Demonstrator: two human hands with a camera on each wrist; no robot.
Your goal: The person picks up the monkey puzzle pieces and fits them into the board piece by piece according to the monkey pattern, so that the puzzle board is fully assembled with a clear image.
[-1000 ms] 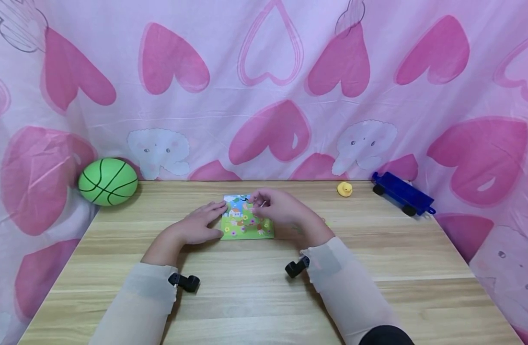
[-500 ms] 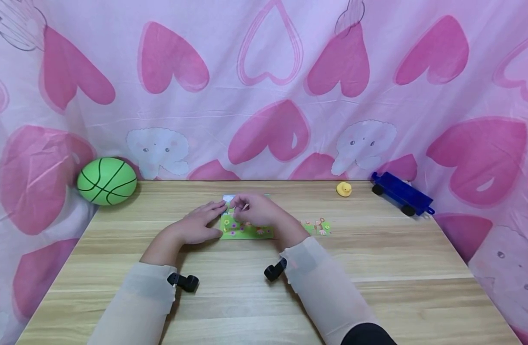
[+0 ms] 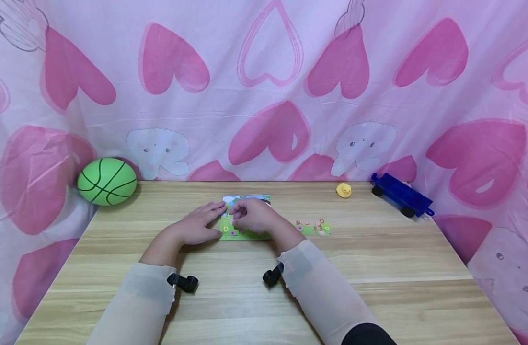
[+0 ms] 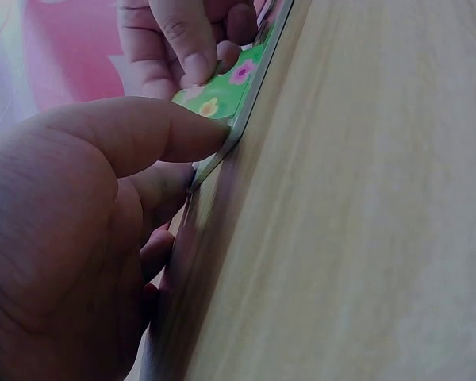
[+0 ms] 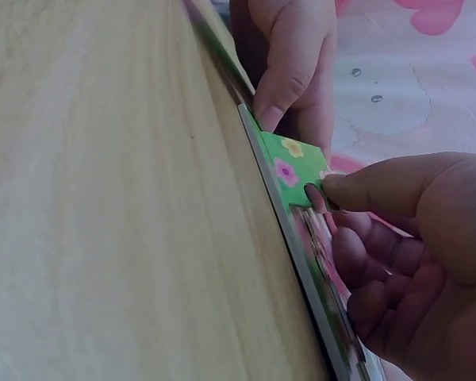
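Note:
A small picture puzzle (image 3: 229, 235) with a green meadow and blue sky lies flat near the table's middle. My left hand (image 3: 199, 224) rests at its left edge, fingers extended, with the thumb at the near corner. Over the puzzle, my right hand (image 3: 253, 214) pinches a green flowered puzzle piece (image 5: 292, 163) between thumb and finger at the lower left part, as the right wrist view shows. In the left wrist view this piece (image 4: 222, 89) sits by my left thumb. My right hand hides much of the picture.
Loose puzzle pieces (image 3: 313, 227) with a monkey picture lie right of the puzzle. A green ball (image 3: 107, 181) stands at the back left. Toward the back right are a yellow toy duck (image 3: 343, 190) and a blue toy wagon (image 3: 401, 195). A pink heart-patterned cloth (image 3: 268, 129) hangs behind.
My right hand has moved left across the puzzle to its left part, uncovering the loose pieces at the right. My left hand has stayed at the left edge.

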